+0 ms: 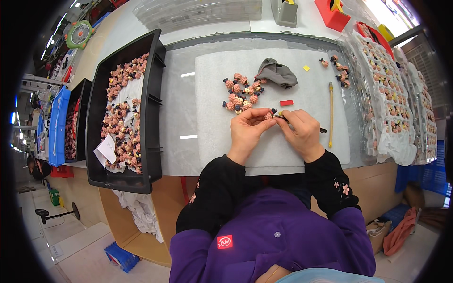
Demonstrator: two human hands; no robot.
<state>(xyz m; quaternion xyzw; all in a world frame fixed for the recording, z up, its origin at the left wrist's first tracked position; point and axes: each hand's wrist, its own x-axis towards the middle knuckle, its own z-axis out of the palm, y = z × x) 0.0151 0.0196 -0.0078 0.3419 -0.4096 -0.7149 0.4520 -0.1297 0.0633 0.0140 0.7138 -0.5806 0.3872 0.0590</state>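
Near the middle of the white foam mat (212,146), my left hand (246,134) pinches a small pink-haired figurine (269,116) between thumb and fingertips. My right hand (303,134) is closed around a slim dark tool, pen-like in shape, whose dark end (322,130) sticks out past the palm. Both hands' fingertips meet at the figurine, and the tool's front part is mostly hidden there. Beyond my left hand lies a cluster of similar pink-and-navy figurines (241,92). A small red block (286,103) rests just past my right fingertips.
At the left stands a black crate (155,104) holding many figurines. A grey cloth (277,73), a yellow square (306,68) and a thin wooden stick (331,115) lie on the mat. Clear trays of figurines (377,85) stack at the right. Tape dispensers (333,15) stand behind.
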